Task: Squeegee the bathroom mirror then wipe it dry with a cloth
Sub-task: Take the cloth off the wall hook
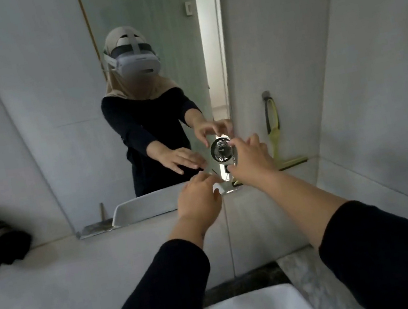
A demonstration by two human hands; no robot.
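Both hands out at the mirror's lower right corner, squeegee not yet taken.

From my head view, my right hand has its fingers spread around a small fan, and my left hand hangs open, empty, just below. The squeegee hangs on the wall at about two o'clock from my right hand, handle upright, blade across the bottom; the right is nearer. The mirror spreads toward ten o'clock.

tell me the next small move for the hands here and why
Probably lift the small fan off the ledge and set it aside. Both the right hand and left hand reach toward it, it stands against the mirror, and the squeegee hangs untouched.
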